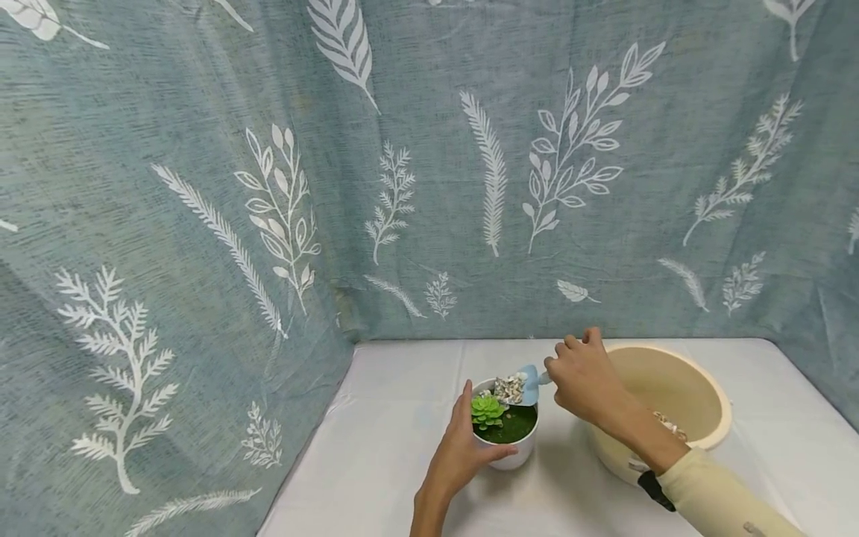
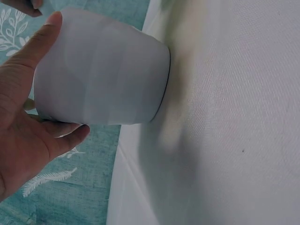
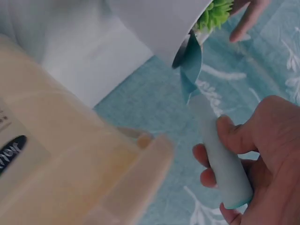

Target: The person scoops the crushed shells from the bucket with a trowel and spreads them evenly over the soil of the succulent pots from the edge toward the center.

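Observation:
A white plant pot (image 1: pixel 517 456) stands on the white-covered table, with a bright green succulent (image 1: pixel 486 409) and dark green filling inside. My left hand (image 1: pixel 455 453) holds the pot from its left side, thumb at the front and fingers round the far side; the left wrist view shows the pot's smooth wall (image 2: pixel 103 70) between thumb and fingers. My right hand (image 1: pixel 585 378) grips the pale handle (image 3: pixel 218 154) of a small blue trowel (image 1: pixel 529 386). Small mottled pebbles (image 1: pixel 508 388) lie on the trowel's blade, over the pot's back right rim.
A cream plastic tub (image 1: pixel 698 395) stands right of the pot, under my right forearm. Some pebbles (image 1: pixel 671 426) show inside it. A teal curtain (image 1: pixel 429 186) with white leaf prints hangs behind the table and along its left side.

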Demonstrator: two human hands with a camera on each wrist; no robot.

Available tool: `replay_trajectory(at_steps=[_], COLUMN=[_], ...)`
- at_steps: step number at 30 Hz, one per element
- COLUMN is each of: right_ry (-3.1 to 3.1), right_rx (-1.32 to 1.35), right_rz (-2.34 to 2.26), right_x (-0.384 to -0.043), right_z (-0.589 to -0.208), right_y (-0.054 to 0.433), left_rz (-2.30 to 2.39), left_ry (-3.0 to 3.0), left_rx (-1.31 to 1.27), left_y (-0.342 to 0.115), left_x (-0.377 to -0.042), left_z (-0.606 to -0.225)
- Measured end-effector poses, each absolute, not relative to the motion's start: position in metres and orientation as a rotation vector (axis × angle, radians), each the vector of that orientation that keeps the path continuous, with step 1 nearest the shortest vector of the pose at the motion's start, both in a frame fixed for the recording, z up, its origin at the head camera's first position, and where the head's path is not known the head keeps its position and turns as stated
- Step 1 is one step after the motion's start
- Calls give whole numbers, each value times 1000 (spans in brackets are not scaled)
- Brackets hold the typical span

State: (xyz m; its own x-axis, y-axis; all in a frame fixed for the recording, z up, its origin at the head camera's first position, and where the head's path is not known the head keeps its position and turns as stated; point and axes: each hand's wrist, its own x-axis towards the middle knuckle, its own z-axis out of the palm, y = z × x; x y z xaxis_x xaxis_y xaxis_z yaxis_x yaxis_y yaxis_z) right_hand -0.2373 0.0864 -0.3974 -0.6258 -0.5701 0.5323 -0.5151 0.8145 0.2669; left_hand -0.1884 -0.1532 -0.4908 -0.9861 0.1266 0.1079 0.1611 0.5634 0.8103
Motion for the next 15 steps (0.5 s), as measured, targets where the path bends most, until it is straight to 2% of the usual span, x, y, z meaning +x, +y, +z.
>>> replay_trajectory(at_steps=[15], right_ry=[-2204], right_rx=[805], right_rz=[-321], right_x=[-227], right_z=[-385], right_y=[70], left_rz=[-1387], left_ry=[-2754], left_rx=[-270], left_y=[-157], left_x=[-188], left_z=[-493])
